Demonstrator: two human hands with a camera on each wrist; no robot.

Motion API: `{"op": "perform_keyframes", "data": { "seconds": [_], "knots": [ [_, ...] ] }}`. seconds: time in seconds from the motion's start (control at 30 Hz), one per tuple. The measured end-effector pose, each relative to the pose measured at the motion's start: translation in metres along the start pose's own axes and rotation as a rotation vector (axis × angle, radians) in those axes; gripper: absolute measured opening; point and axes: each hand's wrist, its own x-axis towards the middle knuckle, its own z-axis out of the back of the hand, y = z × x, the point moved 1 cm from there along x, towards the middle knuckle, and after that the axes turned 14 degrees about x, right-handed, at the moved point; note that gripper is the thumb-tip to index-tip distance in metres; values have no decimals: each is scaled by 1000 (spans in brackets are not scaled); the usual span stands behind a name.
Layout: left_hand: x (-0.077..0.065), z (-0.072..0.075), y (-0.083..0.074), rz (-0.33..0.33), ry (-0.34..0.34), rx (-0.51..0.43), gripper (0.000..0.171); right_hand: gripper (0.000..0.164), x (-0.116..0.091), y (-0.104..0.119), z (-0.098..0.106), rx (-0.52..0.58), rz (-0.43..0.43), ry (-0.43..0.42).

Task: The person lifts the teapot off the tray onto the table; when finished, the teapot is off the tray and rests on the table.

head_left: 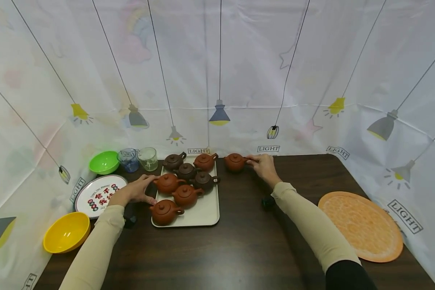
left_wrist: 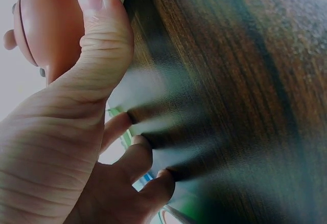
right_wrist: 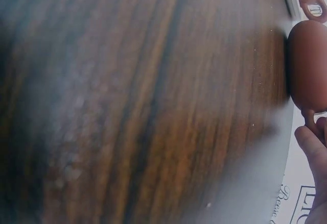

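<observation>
A cream tray [head_left: 212,213] carries several small clay teapots, some reddish-brown and some dark brown. My left hand [head_left: 134,192] is at the tray's left edge, thumb and fingers spread beside a reddish-brown teapot [head_left: 166,183] and the nearest teapot [head_left: 164,212]. In the left wrist view the thumb [left_wrist: 104,17] lies against or just in front of a teapot [left_wrist: 53,20]; whether it touches is unclear. Right of the tray, at the table's back, my right hand [head_left: 264,167] pinches the handle of another reddish-brown teapot [head_left: 234,162], its body [right_wrist: 309,66] showing in the right wrist view.
Left of the tray are a green bowl [head_left: 104,162], a blue glass [head_left: 128,160], a clear glass [head_left: 148,159], a white plate with red lettering [head_left: 105,189] and a yellow bowl [head_left: 67,233]. A round orange-tan mat [head_left: 360,225] lies at right. Printed cloth [head_left: 239,80] hangs behind the dark table [head_left: 239,249].
</observation>
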Motion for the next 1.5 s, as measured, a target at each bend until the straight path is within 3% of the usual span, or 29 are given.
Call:
{"op": "perform_keyframes", "data": {
  "seconds": [0.2, 0.47, 0.53, 0.63, 0.8, 1.03, 1.1, 1.2, 1.4, 1.5],
  "knots": [
    [2, -4, 3, -14, -6, 1, 103, 22, -1, -1, -1, -27, -29, 27],
    [48, -55, 65, -13, -26, -2, 122, 52, -6, 1, 10, -17, -96, 117],
    [53, -60, 72, -19, -33, 0, 123, 55, -7, 4, 14, 0, -99, 124],
    [46, -52, 63, -32, -35, 6, 118, 59, -6, 10, 18, 51, -90, 109],
    [10, -14, 16, -27, 1, 9, 107, 64, -2, 28, 25, 151, -52, 60],
    [19, -23, 34, -36, -7, -6, 112, 61, -3, 81, 19, 262, -23, 71],
    [9, -11, 20, -37, 7, -8, 108, 61, -7, 97, 13, 289, -2, 97],
    [9, -11, 19, -36, 7, -17, 106, 59, -15, 119, 1, 353, 39, 137],
    [31, -36, 46, -80, -49, 9, 108, 54, -36, 161, -21, 389, 136, 234],
    [28, -28, 38, -60, -11, 0, 110, 46, -45, 177, -34, 398, 190, 291]
  ]
}}
